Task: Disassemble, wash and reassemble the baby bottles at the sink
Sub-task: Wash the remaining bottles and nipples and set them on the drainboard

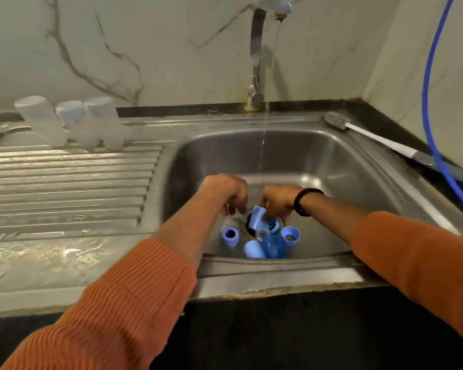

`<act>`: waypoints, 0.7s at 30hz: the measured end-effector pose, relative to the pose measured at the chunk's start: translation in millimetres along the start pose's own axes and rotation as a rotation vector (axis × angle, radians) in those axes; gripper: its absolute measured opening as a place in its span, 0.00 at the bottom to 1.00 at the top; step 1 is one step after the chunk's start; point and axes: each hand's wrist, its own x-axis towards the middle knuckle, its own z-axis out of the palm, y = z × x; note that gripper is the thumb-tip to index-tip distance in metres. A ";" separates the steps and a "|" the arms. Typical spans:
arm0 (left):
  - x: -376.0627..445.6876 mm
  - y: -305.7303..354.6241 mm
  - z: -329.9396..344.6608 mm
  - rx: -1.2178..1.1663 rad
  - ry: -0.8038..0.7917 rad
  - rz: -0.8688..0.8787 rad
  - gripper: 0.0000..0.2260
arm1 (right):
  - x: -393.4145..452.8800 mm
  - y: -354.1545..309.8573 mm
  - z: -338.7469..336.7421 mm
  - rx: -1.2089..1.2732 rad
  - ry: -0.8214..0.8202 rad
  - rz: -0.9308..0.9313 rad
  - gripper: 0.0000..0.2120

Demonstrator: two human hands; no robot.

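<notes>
Baby bottles (72, 124): three clear bodies stand inverted on the draining board at far left, just beside one another. No collars or caps on them, so disassembly looks complete, and the bodies are probably washed already.

Small parts lie loose on the sink (332, 156) floor, near edge, around the drain: blue screw collar (230, 235) at left, a second collar (290, 235) at right, a pale cap (254, 249) touching a dark blue dome cap (273, 246).

Tap (259, 49) running; the stream falls just beyond the hands.

Left hand (225, 190): fingers curled downward over the drain area; a clear item may be under them, cannot tell.

Right hand (278, 200): fingers curled round a pale blue cap-like part (257, 218), tilted.

Bottle brush (364, 132) lies on the far right rim, untouched.

Judgement: mid-wash, on the small parts. Left to do: rinse the remaining collars and caps, then reassemble all three.
</notes>
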 end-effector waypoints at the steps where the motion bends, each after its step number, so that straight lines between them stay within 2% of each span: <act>1: 0.0 2.2 -1.3 0.021 0.005 0.014 0.18 | 1.7 1.2 -1.7 0.009 -0.017 -0.002 0.09; 4: -0.6 7.7 -0.6 0.046 0.056 0.050 0.22 | -0.9 5.1 -18.3 0.099 -0.023 0.004 0.05; 8: 3.9 9.1 -2.2 -0.006 0.211 0.076 0.30 | -9.6 5.6 -43.4 0.109 0.124 -0.037 0.02; 13: 12.0 11.8 -7.7 -0.163 0.427 0.110 0.28 | -13.9 0.4 -53.1 0.211 0.596 -0.103 0.02; 15: 10.8 11.8 -11.2 -0.227 0.492 0.116 0.27 | -13.7 -2.8 -56.2 0.260 0.701 -0.144 0.02; 18: 8.0 7.3 -14.6 -0.185 0.497 0.078 0.29 | -15.5 -3.8 -56.6 0.266 0.664 -0.108 0.03; 21: 5.3 1.0 -10.9 -0.029 0.317 0.004 0.31 | -13.2 3.3 -44.7 0.135 0.424 -0.009 0.04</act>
